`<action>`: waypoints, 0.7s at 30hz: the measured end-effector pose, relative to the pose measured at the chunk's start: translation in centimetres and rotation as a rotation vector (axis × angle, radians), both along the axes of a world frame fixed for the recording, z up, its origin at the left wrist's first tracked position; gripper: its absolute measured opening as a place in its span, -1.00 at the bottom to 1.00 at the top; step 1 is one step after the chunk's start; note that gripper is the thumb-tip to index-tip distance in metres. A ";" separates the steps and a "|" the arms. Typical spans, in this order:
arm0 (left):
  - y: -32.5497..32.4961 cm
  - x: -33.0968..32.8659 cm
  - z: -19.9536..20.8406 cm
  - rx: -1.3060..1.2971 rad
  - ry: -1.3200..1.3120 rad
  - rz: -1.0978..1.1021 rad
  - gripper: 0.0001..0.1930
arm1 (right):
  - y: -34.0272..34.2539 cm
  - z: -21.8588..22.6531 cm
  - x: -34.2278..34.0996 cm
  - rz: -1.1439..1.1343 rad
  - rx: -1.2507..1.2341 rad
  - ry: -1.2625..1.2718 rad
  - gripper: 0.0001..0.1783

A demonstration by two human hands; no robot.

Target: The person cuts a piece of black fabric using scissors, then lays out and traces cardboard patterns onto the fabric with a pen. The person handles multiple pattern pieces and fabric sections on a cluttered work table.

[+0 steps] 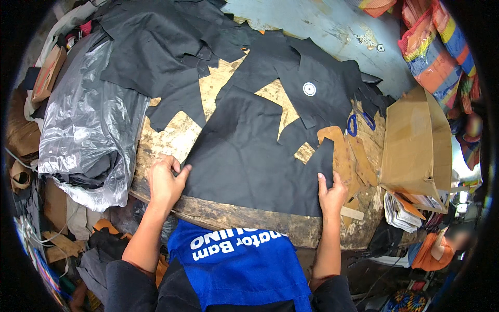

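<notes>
Sheeting (pixel 249 161), edges pinched by left hand (pixel 167 183) and right hand (pixel 332 196), could crease, I'd reckon, if they pull unevenly.

Black sheet (pixel 249 161), blue apron (pixel 249 278) with white lettering, blue-handled scissors (pixel 357 111), tan box (pixel 408 140), orange-blue-yellow striped sack (pixel 431 57)

The black sheet (pixel 244 161) looks like smooth, matt leather, faintly creased; the table (pixel 171 136) is rough, scuffed wood. The bag (pixel 88 119) is glossy, crinkled clear plastic, the box (pixel 408 151) matt cardboard, the apron (pixel 244 283) matt cloth, the scissor handles (pixel 349 125) smooth plastic
</notes>
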State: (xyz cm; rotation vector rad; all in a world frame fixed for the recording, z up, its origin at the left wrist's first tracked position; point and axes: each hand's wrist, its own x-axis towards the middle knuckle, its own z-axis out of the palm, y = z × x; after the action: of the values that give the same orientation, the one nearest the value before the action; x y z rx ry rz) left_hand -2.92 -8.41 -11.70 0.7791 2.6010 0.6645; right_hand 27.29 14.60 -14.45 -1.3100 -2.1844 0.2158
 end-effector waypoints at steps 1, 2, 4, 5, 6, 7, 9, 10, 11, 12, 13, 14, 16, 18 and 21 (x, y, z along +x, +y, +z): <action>0.1 -0.2 -0.3 0.304 -0.268 0.054 -0.63 | 0.0 0.0 -0.1 0.003 -0.015 0.023 -0.64; -0.1 -0.3 -0.6 0.640 -0.539 0.149 -0.65 | 0.0 -0.1 -0.1 0.001 -0.010 0.034 -0.65; -1.1 0.2 -1.3 1.174 -1.201 0.414 -0.50 | 0.0 -0.1 -0.1 -0.005 -0.072 0.052 -0.65; -1.8 0.3 -1.6 1.349 -1.537 0.306 -0.16 | 0.0 0.0 -0.1 -0.012 -0.092 0.055 -0.66; -2.3 1.1 -1.9 1.400 -1.589 0.289 -0.01 | 0.1 0.0 -0.1 -0.004 -0.082 0.059 -0.65; -2.9 1.8 -2.2 1.439 -1.636 0.294 0.14 | 0.1 0.0 0.0 0.004 -0.071 0.064 -0.65; -4.0 3.6 -2.5 1.296 -1.510 0.120 0.33 | 0.2 0.1 0.0 0.009 -0.055 0.070 -0.64; -4.1 4.2 -2.6 1.263 -1.562 0.009 0.26 | 0.2 0.1 0.0 0.008 -0.052 0.069 -0.64; -4.1 4.7 -2.6 1.248 -1.635 -0.121 0.20 | 0.2 0.1 0.0 0.026 -0.023 0.063 -0.64; -3.7 5.1 -2.6 1.193 -1.565 -0.100 0.10 | 0.2 0.1 0.0 0.002 -0.058 0.054 -0.65; -3.1 5.8 -2.6 1.133 -1.489 -0.085 0.00 | 0.1 0.1 -0.1 -0.004 -0.068 0.037 -0.67; -2.5 6.5 -2.4 1.074 -1.412 -0.070 -0.09 | 0.1 0.1 -0.2 -0.012 -0.047 0.014 -0.68; 0.1 6.9 -2.3 1.184 -1.455 0.250 -0.27 | -0.1 0.4 -0.2 0.057 -0.144 0.264 -0.72; 2.2 6.2 -1.5 1.312 -1.485 0.359 -0.44 | -0.4 1.3 -0.1 0.052 -0.260 0.414 -0.80; 2.7 5.3 1.5 1.518 -1.779 0.103 -0.42 | -1.4 3.2 0.6 0.015 -0.239 0.636 -0.82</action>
State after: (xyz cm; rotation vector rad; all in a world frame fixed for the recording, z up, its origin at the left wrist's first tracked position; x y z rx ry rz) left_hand 2.43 -5.73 -10.20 0.0210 0.2570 1.9954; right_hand 27.93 13.25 -11.25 -1.1404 -1.6562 0.8024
